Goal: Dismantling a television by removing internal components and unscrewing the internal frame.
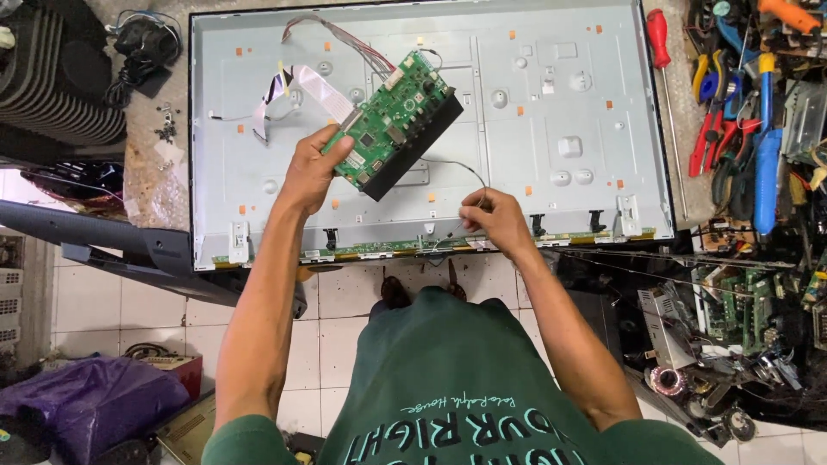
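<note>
My left hand (312,168) grips a green circuit board (392,122) by its lower left corner and holds it tilted above the grey metal back of a flat screen panel (551,95). A black bracket runs along the board's right edge. A white ribbon cable (320,89) and a bundle of coloured wires (345,39) lead from the board to the panel. My right hand (493,220) pinches a thin dark wire (457,165) that runs from near the panel's bottom edge up to the board.
Screwdrivers and pliers with red and blue handles (741,129) lie heaped at the right. Loose boards and parts (741,310) fill the lower right. A black plastic cover (112,241) and a ribbed black housing (52,77) lie left. Small screws (164,129) lie beside the panel.
</note>
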